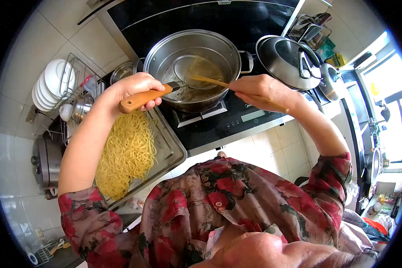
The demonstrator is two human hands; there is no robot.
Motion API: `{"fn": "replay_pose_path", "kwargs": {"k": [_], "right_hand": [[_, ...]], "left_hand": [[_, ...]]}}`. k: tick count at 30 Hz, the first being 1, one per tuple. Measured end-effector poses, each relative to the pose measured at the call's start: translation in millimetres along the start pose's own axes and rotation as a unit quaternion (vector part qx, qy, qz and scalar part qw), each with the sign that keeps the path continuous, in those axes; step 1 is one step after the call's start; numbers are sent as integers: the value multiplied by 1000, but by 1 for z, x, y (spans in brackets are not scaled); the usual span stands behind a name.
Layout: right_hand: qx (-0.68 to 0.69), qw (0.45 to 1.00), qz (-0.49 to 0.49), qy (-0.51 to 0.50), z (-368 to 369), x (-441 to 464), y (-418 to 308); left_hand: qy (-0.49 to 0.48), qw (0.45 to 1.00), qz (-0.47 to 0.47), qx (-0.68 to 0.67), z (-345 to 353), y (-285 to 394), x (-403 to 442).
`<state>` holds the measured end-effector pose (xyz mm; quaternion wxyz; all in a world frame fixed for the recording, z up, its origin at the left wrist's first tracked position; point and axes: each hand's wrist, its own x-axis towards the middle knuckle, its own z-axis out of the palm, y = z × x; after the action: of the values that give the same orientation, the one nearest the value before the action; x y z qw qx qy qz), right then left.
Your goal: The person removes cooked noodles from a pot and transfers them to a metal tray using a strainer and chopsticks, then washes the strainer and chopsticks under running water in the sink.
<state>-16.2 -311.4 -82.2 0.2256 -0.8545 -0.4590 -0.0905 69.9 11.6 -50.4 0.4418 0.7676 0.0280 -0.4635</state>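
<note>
A wide steel pot stands on the black stove, with liquid in its bottom. My left hand is closed around the wooden handle of a round wire strainer, whose basket is inside the pot. Pinched in my right hand are wooden chopsticks, their tips reaching into the strainer's basket. Some yellowish strands show there, blurred. Below my left hand, a heap of yellow noodles lies on a metal tray.
Right of the pot is a domed lid. White plates stand in a rack at the left, above a dark pot. The stove's front edge lies between the pot and my body.
</note>
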Motion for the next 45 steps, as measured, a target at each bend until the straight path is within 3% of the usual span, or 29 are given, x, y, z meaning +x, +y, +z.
{"fn": "replay_pose_path", "kwargs": {"k": [2, 6, 8, 10, 14, 17, 22, 25, 28, 34, 40, 45], "right_hand": [[18, 993, 111, -32, -24, 1, -13], [-9, 981, 190, 22, -43, 12, 8], [-26, 997, 61, 45, -21, 21, 45], [7, 999, 40, 31, -4, 29, 66], [-10, 998, 59, -19, -18, 21, 75], [22, 988, 151, -24, -29, 8, 59], [32, 993, 104, -37, -31, 4, 27], [-24, 989, 121, -76, -33, 12, -5], [43, 989, 127, -58, -37, 13, -21], [15, 989, 117, -93, -53, 5, -50], [-52, 997, 46, -19, -65, 1, -74], [-85, 995, 50, -28, -83, 10, -96]], "left_hand": [[3, 1000, 2, 8, -4, -2, -1], [10, 1000, 13, 16, -6, -5, -1], [3, 1000, 16, 13, -4, -7, 1], [-2, 1000, 17, 11, -1, -7, 1], [16, 1000, 16, -22, 3, -12, -1], [21, 998, 31, -42, 8, -13, -3], [50, 994, 55, -80, 32, -23, -4], [40, 985, 70, -150, 41, -32, -14], [27, 977, 98, -186, 39, -45, -27], [10, 958, 151, -245, 38, -69, -61], [-10, 938, 202, -283, 42, -76, -99], [-25, 923, 230, -306, 44, -84, -122]]}}
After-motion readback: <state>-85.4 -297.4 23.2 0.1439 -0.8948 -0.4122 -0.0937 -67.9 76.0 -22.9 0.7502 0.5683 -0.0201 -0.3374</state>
